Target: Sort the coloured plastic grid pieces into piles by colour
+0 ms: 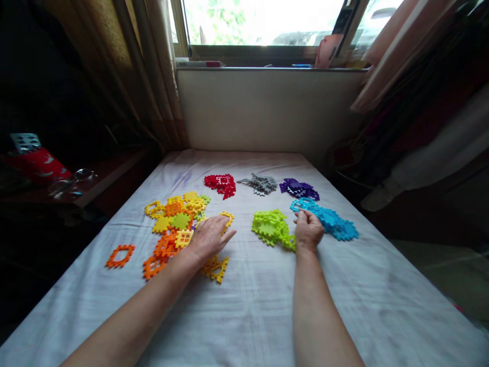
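My left hand (210, 235) rests palm down over the right side of a mixed pile of yellow and orange interlocking plastic tiles (173, 209), thumb stretched out. Its fingertips are at a yellow tile frame (228, 218). My right hand (308, 232) is closed, fingertips pinched together, at the near left end of the blue tile pile (336, 221). Whatever lies in that pinch, if anything, is hidden. Just left of this hand is a lime green tile pile (270, 227). A few green tiles (180, 220) lie among the yellow and orange ones.
Red tiles (220, 184), grey tiles (262, 183) and purple tiles (299, 188) form separate piles farther back. A single orange frame (120, 256) lies at the left on the white sheet (252, 306). Eyeglasses (82, 176) sit on a side table; curtains and a window are beyond.
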